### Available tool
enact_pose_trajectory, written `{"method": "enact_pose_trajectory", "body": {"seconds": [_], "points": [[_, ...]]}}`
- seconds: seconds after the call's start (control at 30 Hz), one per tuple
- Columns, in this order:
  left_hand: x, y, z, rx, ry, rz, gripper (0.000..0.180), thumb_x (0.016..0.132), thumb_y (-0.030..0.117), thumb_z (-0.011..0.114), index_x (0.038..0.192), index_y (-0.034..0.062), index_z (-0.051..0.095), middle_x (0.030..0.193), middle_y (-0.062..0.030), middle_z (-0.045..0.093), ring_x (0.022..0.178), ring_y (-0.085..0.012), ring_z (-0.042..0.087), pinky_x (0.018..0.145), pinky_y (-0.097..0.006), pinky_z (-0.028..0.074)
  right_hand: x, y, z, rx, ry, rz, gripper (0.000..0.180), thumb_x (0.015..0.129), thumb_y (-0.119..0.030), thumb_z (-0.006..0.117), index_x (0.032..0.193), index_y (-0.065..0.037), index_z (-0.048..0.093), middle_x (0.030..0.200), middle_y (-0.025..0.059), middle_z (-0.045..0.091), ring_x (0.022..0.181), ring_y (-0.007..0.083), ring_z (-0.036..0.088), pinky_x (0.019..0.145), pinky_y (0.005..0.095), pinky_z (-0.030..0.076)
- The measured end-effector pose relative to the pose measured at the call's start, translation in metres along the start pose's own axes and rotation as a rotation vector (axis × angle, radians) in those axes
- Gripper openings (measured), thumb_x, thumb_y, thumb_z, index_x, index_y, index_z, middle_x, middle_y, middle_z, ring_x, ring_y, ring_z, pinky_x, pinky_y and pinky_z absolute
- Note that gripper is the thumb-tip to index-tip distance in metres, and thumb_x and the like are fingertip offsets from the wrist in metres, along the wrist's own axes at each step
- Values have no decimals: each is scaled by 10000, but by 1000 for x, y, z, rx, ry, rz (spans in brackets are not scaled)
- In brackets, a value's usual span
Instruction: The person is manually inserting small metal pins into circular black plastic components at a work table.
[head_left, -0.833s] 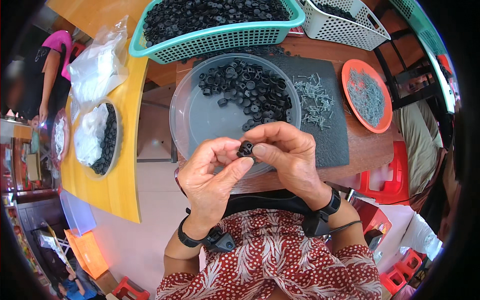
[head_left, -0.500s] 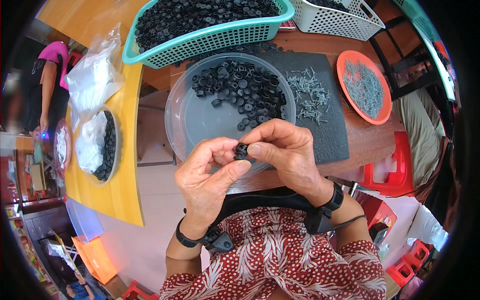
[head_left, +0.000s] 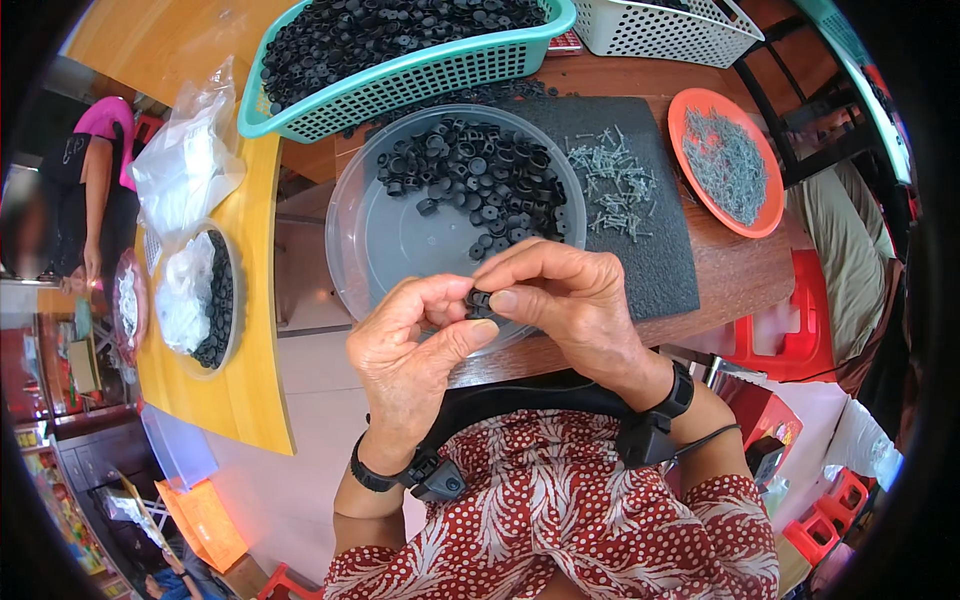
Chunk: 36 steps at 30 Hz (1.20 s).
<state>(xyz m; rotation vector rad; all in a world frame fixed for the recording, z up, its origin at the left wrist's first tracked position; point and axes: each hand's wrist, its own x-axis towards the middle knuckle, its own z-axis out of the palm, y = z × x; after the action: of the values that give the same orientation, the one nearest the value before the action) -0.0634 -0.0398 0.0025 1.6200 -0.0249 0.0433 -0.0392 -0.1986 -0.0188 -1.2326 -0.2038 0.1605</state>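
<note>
A clear plastic bag [head_left: 190, 165] lies on the yellow desk [head_left: 245, 390] at the left. It is crumpled and shiny, with white stuff inside. It sits just beside the green basket [head_left: 400, 85]. A second bit of clear plastic with white stuff [head_left: 188, 295] sits in a round dish just below the bag. No labels, signs or screens can be made out.

My left hand [head_left: 415, 340] and right hand [head_left: 570, 300] met in front of my chest, fingertips pinched together at the middle. My left thumb pointed toward three o'clock, its fingers curled above it. My right hand arched over from four o'clock, knuckles up. Both forearms rose from six o'clock, a black band on each wrist.
</note>
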Motion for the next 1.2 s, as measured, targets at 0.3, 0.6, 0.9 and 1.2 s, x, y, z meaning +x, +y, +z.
{"method": "enact_pose_trajectory", "body": {"seconds": [0.3, 0.6, 0.9, 1.2], "points": [[5, 4, -3, -49, -44, -78, 310, 682, -45, 752, 972, -35, 642, 805, -3, 584, 724, -61, 525, 647, -183, 446, 0, 0, -1, -40, -15, -20, 131, 779, 54, 645, 894, -1, 676, 831, 21, 591, 755, 65, 535, 672, 204, 441], [10, 0, -4, -181, -119, -163, 292, 714, -39, 739, 982, -52, 621, 826, -49, 634, 733, -79, 575, 674, -202, 478, 1, 1, 0, 24, 4, 21, 119, 775, 75, 634, 869, 3, 647, 822, 24, 621, 779, 71, 568, 696, 211, 468], [8, -9, -7, -177, -174, -52, 242, 719, 38, 769, 875, -28, 596, 815, -45, 638, 732, -65, 567, 666, -205, 488, -5, -6, 6, -23, 29, -21, 127, 777, 92, 618, 865, 2, 635, 801, 22, 608, 752, 70, 566, 674, 214, 470], [20, -12, -7, -81, -162, 84, 305, 669, 147, 821, 771, -15, 584, 734, -6, 603, 657, -46, 525, 563, -191, 442, 0, -12, 2, -50, -19, -30, 122, 786, 84, 614, 871, -1, 629, 809, 21, 603, 752, 58, 559, 658, 207, 466]]}}
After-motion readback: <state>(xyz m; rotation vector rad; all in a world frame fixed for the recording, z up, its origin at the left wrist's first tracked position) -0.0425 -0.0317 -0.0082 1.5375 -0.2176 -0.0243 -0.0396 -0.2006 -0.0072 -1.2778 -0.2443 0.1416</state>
